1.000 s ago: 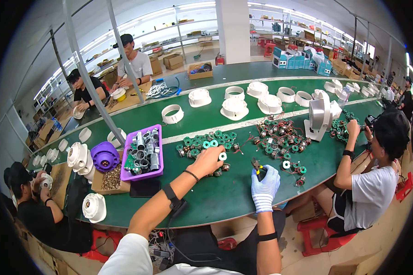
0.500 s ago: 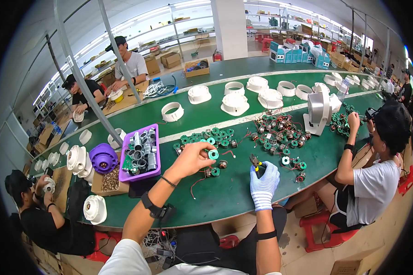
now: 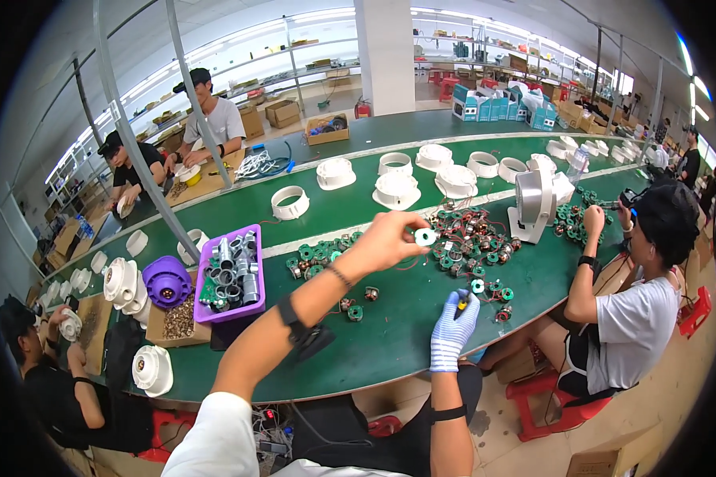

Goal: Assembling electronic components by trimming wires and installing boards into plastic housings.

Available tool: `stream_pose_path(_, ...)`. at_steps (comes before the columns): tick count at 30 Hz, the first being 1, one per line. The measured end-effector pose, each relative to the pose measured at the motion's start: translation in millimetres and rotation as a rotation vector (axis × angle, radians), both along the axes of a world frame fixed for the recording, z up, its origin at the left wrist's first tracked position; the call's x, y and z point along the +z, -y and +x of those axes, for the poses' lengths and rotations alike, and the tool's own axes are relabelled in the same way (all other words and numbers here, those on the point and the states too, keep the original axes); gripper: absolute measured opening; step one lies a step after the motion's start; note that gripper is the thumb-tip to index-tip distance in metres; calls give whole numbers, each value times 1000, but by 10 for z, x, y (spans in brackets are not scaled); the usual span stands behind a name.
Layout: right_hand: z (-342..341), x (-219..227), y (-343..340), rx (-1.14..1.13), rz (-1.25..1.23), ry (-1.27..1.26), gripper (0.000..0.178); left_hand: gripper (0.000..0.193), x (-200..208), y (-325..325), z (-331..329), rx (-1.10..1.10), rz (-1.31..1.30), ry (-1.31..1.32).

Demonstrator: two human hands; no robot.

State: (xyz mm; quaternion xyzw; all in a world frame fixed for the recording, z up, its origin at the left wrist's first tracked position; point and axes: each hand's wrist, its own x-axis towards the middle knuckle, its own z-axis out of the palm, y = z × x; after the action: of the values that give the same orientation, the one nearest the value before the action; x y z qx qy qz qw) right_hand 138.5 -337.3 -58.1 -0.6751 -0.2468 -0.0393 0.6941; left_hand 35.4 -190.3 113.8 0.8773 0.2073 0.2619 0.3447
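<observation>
Pinched between the fingers of my bare left hand [image 3: 386, 245] is a small round motor [image 3: 426, 238], its pale ring-shaped end facing me. That hand hovers by a heap of small green and copper motors [image 3: 477, 242] with red wires. My right hand [image 3: 453, 327], in a striped blue and white glove, is closed round yellow-and-black-handled cutters [image 3: 462, 304] near the table's front edge. The cutters' jaws are hard to make out now. Several loose motors [image 3: 493, 292] lie just beyond the right hand, and others [image 3: 354, 310] lie under my left forearm.
A purple tray [image 3: 199, 306] of metal rings stands left, beside a box of small brass-coloured parts [image 3: 171, 322] and a purple housing [image 3: 167, 280]. White housings [image 3: 395, 191] line the green table [image 3: 294, 374]. A co-worker [image 3: 636, 278] sits close on the right; others sit left.
My left hand has moved right and farther out with the small motor, toward the heap. My right hand keeps the cutters, now turned so their jaws show less. The whole view has shifted slightly.
</observation>
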Motion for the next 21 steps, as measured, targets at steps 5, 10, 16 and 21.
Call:
stream_pose_path(5, -5, 27, 70, 14, 281, -191, 21, 43, -558, -407, 907, 29, -33, -69)
stream_pose_path(10, -10, 55, 122, 49, 240, -219, 22, 49, -756, -391, 780, -74, -152, 27)
stream_pose_path(16, 44, -53, 78, 79, 321, -200, 23, 57, -412, 221, -867, 115, 270, -278)
stream_pose_path(21, 87, -146, -19, 76, 350, -228, 26, 54, -961, 331, -1363, 215, 108, -521)
